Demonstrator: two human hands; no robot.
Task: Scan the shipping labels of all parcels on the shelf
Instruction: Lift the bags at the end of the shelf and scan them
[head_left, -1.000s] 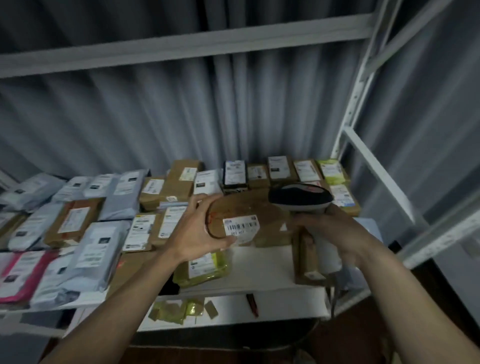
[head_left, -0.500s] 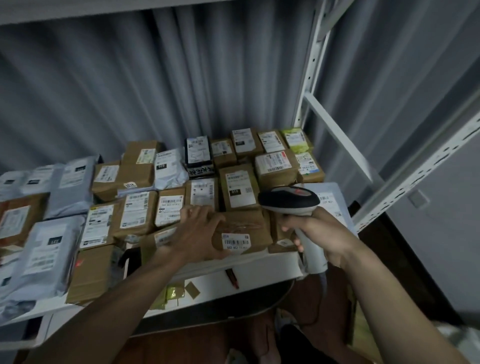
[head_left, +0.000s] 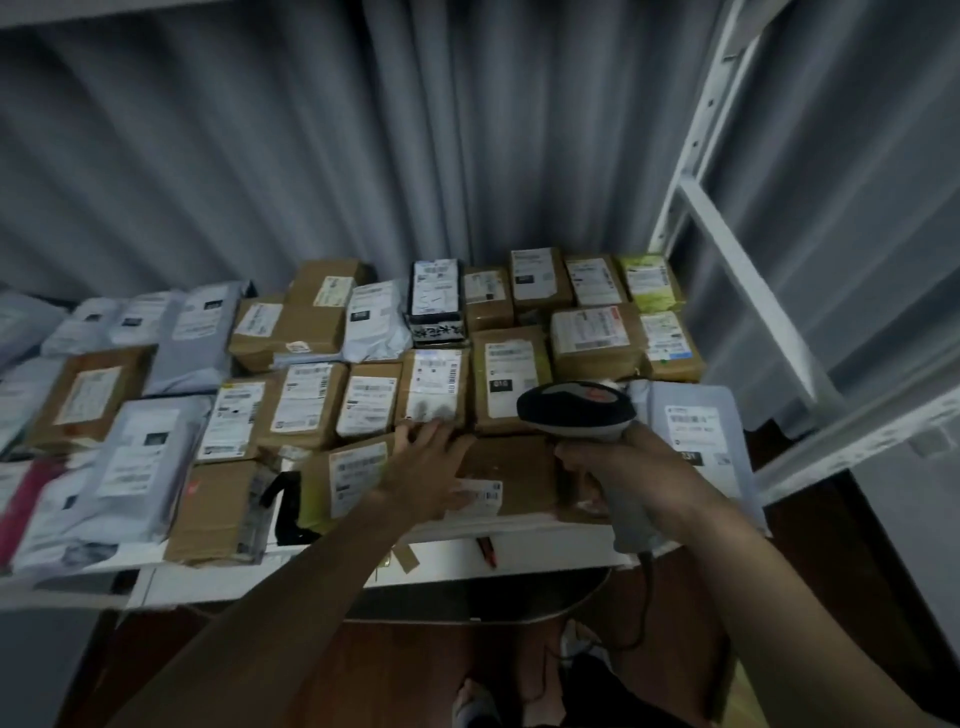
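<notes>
Head view: we look down on a white shelf (head_left: 524, 527) packed with labelled parcels from the grey curtain (head_left: 363, 130) at the back almost to the front lip. Only a thin bare strip of board shows along that front edge, and a white upright post (head_left: 701, 124) with a slanted brace closes off the right end. Our left hand (head_left: 426, 467) lies flat, fingers straight, on a brown box (head_left: 519, 467) at the front edge; the box runs lengthwise left to right, its small white label facing up just beside our palm. Our right hand (head_left: 623, 462) grips the handle of the scanner (head_left: 576, 410), held just right of that box. The scanner head points left and away from us, over the front rows, its handle slanting down toward us. A grey mailer (head_left: 696, 431) lies under our right wrist.
</notes>
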